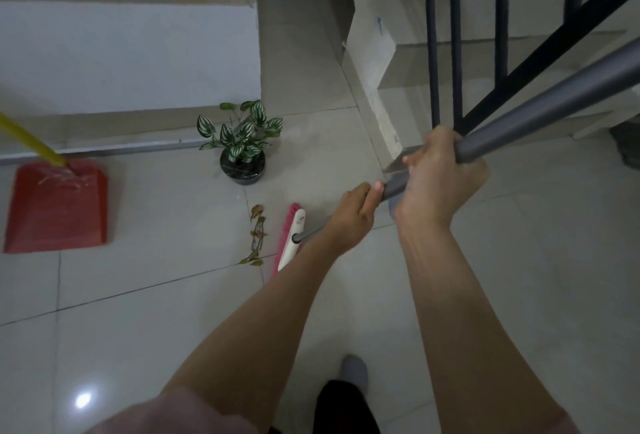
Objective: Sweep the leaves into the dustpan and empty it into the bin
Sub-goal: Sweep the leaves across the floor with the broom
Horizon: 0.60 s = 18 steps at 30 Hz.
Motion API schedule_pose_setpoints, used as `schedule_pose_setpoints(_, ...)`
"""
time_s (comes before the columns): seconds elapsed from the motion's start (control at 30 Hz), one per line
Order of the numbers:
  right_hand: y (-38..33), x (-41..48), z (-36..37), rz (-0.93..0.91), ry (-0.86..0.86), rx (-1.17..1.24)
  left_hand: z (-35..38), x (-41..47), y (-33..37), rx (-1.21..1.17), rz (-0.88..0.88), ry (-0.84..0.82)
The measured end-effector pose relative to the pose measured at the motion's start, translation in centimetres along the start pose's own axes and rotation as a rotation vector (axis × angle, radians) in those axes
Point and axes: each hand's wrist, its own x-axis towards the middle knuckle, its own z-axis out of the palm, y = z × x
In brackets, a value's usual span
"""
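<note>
Nearest us, our grey shoe (353,368) stands on the pale floor tiles (138,329), well on the near side of the potted plant (242,148). We grip the grey broom handle (554,108) with both hands. Our right hand (440,174), to the plant's right, has its fingers wrapped fully round the shaft. Our left hand (353,215), lower down and closer to the plant, curls round it too. The broom head (291,239), white with pink bristles, rests on the floor just this side of the plant. The dry brown leaves (258,233) lie in a short line just beside its bristles. The red dustpan (57,208) lies flat well to the plant's left, its yellow handle (31,143) rising from it. Beyond the plant, to its right, stand dark stair railings (457,35).
</note>
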Motion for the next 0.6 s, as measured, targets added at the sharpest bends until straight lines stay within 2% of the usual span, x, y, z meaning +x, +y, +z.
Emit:
schedule_pose_setpoints(0.13,-1.4,-3.1,2.2,-0.087,0.098,-0.05,-2.9,-2.6,1.4,-0.062,0.015,-0.096)
schedule_pose_setpoints(0.3,0.5,-7.7,3.7,-0.048,0.172,-0.125,-6.3,-6.4,-0.8,-0.127,-0.051,-0.229)
schedule_pose_setpoints(0.47,1.7,-9.7,5.1,-0.012,0.191,-0.075,-8.2,-6.9,-3.0,-0.226,-0.044,-0.187)
schedule_pose_setpoints(0.6,2.3,-10.1,6.4,-0.039,0.2,-0.058,-9.6,-6.4,-3.3,-0.171,-0.052,-0.16)
